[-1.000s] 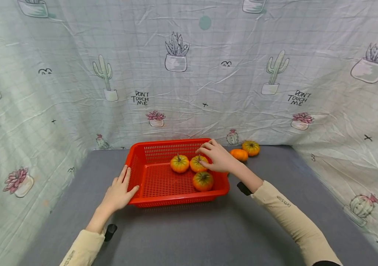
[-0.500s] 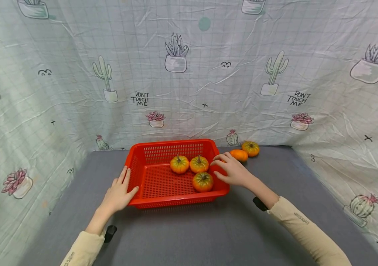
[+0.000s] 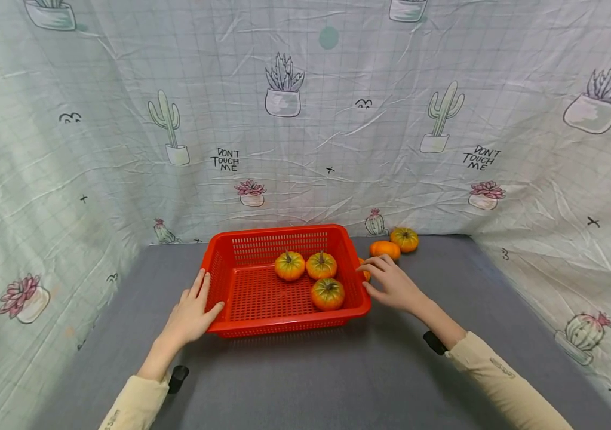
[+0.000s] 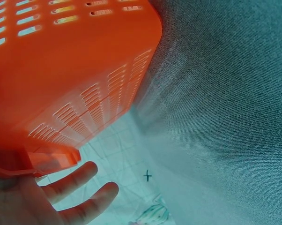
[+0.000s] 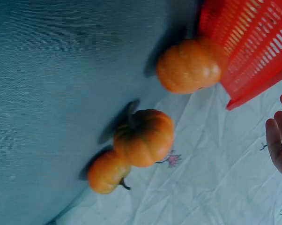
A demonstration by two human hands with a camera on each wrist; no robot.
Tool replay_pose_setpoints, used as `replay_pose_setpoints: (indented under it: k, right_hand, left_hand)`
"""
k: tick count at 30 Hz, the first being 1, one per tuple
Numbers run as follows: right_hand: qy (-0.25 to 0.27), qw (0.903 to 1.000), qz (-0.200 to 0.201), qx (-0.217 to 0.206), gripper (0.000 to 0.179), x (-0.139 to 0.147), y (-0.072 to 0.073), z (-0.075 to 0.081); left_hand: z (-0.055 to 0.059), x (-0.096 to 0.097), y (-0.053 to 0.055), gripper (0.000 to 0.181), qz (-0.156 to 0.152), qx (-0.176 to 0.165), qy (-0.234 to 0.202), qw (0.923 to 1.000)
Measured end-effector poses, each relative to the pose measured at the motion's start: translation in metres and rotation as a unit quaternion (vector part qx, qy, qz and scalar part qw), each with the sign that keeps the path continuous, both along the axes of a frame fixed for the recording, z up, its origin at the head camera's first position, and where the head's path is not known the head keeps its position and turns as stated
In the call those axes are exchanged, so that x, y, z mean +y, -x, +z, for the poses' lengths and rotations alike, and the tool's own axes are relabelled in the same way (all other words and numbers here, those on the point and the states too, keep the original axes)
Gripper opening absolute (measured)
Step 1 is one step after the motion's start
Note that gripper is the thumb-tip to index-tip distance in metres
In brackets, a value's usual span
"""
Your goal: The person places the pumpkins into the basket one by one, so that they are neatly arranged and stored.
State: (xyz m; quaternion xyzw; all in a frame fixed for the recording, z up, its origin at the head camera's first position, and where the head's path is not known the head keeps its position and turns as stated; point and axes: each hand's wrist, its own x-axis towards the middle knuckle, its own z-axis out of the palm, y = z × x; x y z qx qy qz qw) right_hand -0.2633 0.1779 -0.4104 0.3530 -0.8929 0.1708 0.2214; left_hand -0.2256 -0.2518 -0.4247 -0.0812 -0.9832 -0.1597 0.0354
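Observation:
My left hand (image 3: pixel 189 313) rests on the left rim of a red plastic basket (image 3: pixel 278 322), its fingers extended along the rim. The left wrist view shows two fingers reaching past the basket's rim (image 4: pixel 52 159). In the basket sit three small pumpkins: a left one (image 3: pixel 289 266), one beside it (image 3: pixel 321 266) and a front one (image 3: pixel 328 294). My right hand (image 3: pixel 393 286) hovers just outside the right rim, fingers loosely bent and holding nothing. Below its fingertips a small pumpkin (image 3: pixel 365 272) stands beside the basket, partly hidden in the head view; the right wrist view shows this pumpkin (image 5: pixel 188 68) more fully.
Farther back on the right, an orange pumpkin (image 3: pixel 384 251) and a yellow-green pumpkin (image 3: pixel 404 239) lie close together on the grey cloth (image 3: pixel 305 382). A white curtain (image 3: pixel 332 137) printed with cacti hangs behind and along both sides.
My right hand has moved from over the pumpkins inside the basket, out across the right rim, to above the pumpkin outside. The left hand and basket have stayed in place.

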Motion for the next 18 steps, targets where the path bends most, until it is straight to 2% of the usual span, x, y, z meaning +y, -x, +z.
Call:
replay_pose_setpoints:
  k: [11, 18]
  right_hand:
    - [0.025, 0.9978, -0.047, -0.038, 0.029, 0.01, 0.003, -0.016]
    - [0.008, 0.9977, -0.062, -0.026, 0.034, 0.015, 0.013, -0.025]
  left_hand:
    - [0.001, 0.001, 0.0, 0.077, 0.003, -0.011, -0.006, 0.9999]
    - [0.002, 0.001, -0.001, 0.077, 0.006, -0.013, -0.005, 0.9999]
